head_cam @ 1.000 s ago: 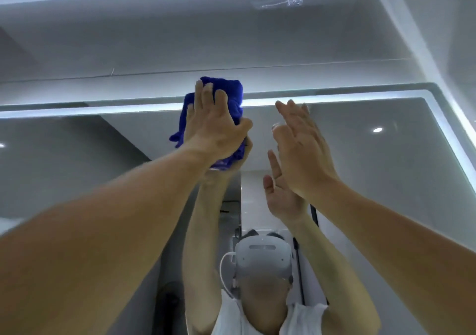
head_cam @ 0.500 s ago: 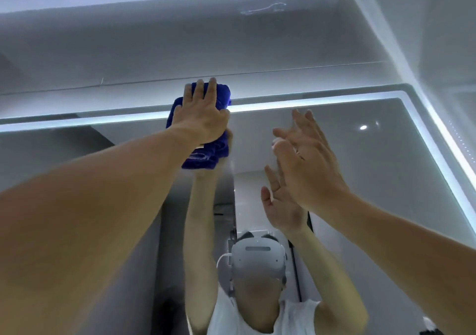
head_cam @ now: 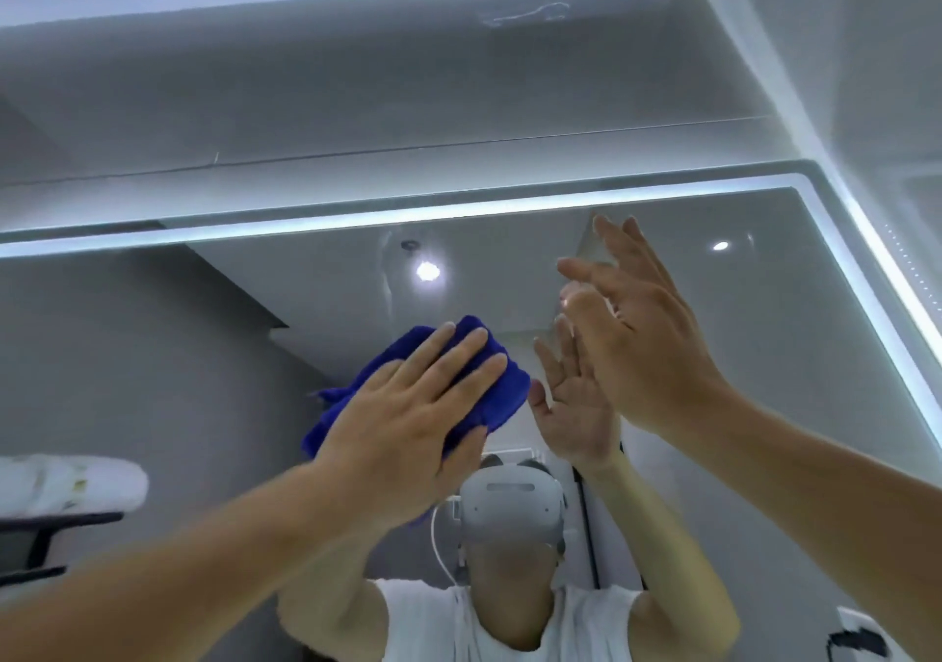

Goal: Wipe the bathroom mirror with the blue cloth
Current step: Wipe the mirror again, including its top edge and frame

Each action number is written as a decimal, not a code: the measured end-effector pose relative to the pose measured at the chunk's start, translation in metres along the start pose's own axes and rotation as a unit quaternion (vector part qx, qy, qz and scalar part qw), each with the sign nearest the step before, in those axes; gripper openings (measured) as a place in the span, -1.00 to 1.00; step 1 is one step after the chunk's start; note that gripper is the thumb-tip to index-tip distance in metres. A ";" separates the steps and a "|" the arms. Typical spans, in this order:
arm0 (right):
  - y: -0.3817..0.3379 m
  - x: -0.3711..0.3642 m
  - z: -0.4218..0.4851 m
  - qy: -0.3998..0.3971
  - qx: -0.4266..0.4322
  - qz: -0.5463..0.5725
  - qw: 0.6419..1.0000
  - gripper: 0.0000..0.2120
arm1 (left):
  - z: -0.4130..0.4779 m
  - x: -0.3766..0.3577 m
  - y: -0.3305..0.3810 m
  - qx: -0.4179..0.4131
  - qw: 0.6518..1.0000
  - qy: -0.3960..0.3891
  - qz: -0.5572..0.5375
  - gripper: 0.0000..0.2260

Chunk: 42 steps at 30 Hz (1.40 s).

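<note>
1. The left hand (head_cam: 408, 422), fingers straight, presses the blue cloth (head_cam: 489, 386) flat against the bathroom mirror (head_cam: 764, 355), below its lit top edge.
2. The right hand (head_cam: 642, 335) is open and holds nothing.
3. The cloth looks soft and light; a flat palm over its middle should control it.

Readable text: none
Cloth (head_cam: 489, 396): plain blue, no label showing
Mirror (head_cam: 764, 330): no lettering or marks to read
Headset in reflection (head_cam: 512, 503): no brand legible
</note>
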State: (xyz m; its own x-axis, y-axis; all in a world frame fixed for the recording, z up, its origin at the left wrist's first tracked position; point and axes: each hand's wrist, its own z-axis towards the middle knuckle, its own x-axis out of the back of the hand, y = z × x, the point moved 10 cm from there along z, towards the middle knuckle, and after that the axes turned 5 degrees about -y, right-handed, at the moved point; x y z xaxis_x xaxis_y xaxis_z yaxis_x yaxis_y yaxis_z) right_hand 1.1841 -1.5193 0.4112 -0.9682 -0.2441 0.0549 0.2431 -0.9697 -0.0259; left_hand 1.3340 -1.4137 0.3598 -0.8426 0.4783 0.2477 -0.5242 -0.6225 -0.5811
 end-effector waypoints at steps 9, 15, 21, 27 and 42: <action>0.010 0.014 -0.007 -0.001 -0.029 0.007 1.000 -0.46 | 0.131 0.048 -0.138 0.255 0.961 0.052 -0.098 -0.43; 0.002 0.007 -0.012 -0.010 -0.038 0.001 0.999 -0.42 | 0.063 0.022 -0.042 0.147 0.986 0.038 -0.075 -0.44; -0.011 -0.023 -0.043 -0.067 -0.011 -0.103 0.992 -0.45 | -0.049 -0.020 0.062 0.027 0.999 -0.015 -0.020 -0.47; -0.012 -0.032 -0.056 -0.078 -0.005 -0.186 0.979 -0.45 | -0.064 -0.025 0.068 -0.166 0.982 -0.074 0.054 -0.39; 0.009 0.007 -0.048 -0.056 -0.009 -0.140 0.989 -0.40 | 0.033 0.018 -0.016 0.179 0.981 0.055 -0.053 -0.43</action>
State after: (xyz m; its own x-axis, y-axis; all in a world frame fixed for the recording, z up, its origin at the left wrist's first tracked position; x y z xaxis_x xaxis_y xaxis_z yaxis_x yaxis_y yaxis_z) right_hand 1.1765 -1.5290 0.3638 -0.9843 0.0325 0.1733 -0.0351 -0.9993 -0.0121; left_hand 1.3234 -1.4152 0.3990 -0.7734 0.6033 0.1949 -0.6340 -0.7343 -0.2426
